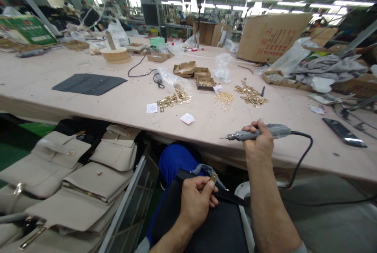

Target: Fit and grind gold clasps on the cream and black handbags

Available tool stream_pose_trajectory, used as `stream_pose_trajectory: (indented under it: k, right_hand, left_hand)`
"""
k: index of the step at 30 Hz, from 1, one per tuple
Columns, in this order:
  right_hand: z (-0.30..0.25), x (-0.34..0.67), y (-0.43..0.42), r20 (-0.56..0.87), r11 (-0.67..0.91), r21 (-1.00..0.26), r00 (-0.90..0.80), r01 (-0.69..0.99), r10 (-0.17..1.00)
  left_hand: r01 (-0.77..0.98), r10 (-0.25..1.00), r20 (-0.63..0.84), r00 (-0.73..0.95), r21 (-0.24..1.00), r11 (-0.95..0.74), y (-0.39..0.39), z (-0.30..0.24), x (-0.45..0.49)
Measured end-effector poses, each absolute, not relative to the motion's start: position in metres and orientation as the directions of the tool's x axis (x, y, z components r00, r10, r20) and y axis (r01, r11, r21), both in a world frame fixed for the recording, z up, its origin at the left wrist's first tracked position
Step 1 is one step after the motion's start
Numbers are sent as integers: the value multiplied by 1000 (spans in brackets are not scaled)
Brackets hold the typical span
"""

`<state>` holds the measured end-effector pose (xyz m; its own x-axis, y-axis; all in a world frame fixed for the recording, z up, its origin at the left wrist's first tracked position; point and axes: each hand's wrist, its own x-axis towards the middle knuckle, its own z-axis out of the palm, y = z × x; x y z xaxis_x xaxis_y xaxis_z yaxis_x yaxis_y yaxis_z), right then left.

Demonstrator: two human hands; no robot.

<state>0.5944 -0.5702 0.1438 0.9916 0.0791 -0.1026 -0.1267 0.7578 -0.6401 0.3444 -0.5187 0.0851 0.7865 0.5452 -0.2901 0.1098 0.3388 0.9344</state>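
My right hand [259, 141] is closed around a grey corded electric screwdriver [266, 132], its tip pointing left just above the near edge of the pink table [88, 103]. Below the table edge, my left hand [196, 198] pinches a small gold metal fitting [213, 177] against a black bag [212, 225] lying on my lap. The screwdriver's black cable [303, 154] loops down to the right. The two hands are apart, the right one higher.
Piles of gold hardware [250, 95], small cardboard trays [185, 68] and plastic bags lie on the table. A dark flat panel [88, 84] rests at left. Beige bags [73, 190] are stacked in a bin at lower left. Cardboard boxes [271, 37] stand behind.
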Motion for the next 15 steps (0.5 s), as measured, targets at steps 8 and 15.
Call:
stream_pose_trajectory:
  k: [8,15]
  right_hand:
    - [171,513,-609,15,672,-735,989,-90,149]
    - [171,473,-609,105,587,-810,984,2,141]
  left_hand:
    - [115,573,-329,751,919,377,-526,83,345]
    - [125,577,-322,751,926,355,-527,82,344]
